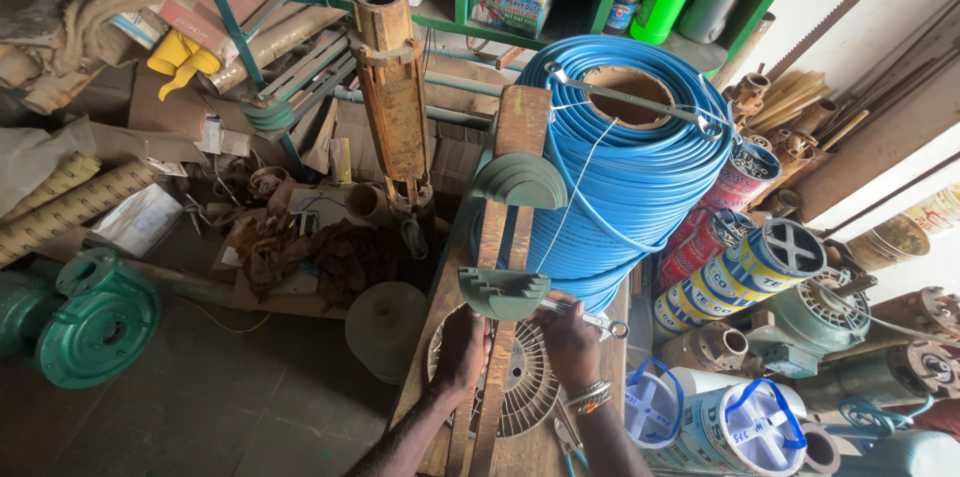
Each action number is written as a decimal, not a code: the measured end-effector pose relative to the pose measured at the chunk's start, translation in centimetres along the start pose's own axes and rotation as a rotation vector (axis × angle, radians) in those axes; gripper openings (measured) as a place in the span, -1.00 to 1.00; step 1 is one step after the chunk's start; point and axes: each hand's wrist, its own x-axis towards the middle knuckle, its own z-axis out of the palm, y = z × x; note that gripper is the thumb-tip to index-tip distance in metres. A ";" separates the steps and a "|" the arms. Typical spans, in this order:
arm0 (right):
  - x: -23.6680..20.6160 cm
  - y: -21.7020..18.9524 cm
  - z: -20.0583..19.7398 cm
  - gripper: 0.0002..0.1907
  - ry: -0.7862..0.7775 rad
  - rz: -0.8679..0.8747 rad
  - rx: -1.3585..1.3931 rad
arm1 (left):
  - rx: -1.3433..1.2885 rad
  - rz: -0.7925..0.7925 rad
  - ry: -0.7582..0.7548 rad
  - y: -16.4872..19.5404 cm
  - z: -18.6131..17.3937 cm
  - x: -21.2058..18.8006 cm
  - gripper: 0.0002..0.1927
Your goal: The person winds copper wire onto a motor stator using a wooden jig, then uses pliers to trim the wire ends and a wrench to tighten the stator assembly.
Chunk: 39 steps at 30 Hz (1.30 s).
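Note:
A wooden frame (520, 127) with two green stepped, semicircular plastic formers (503, 289) stands upright on a wooden bench (425, 337). My left hand (462, 352) grips the frame's base just below the lower green former. My right hand (572, 337), with bangles on the wrist, holds a metal spanner (590, 317) against the right side of that former. A round perforated metal fan cover (530, 382) lies flat on the bench behind both hands. Pliers (568, 442) rest beside my right forearm.
A big coil of blue wire (640, 177) stands right behind the frame. Wire spools (740, 267) and motors (810, 322) crowd the right side. A rusty pump cylinder (392, 87) stands to the left, a green pump casing (95, 322) on the floor, green shelves (450, 22) above.

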 end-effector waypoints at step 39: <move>6.2 0.7 -7.7 -0.56 0.078 -0.090 1.237 | 0.009 0.002 -0.024 -1.6 0.4 1.0 -0.46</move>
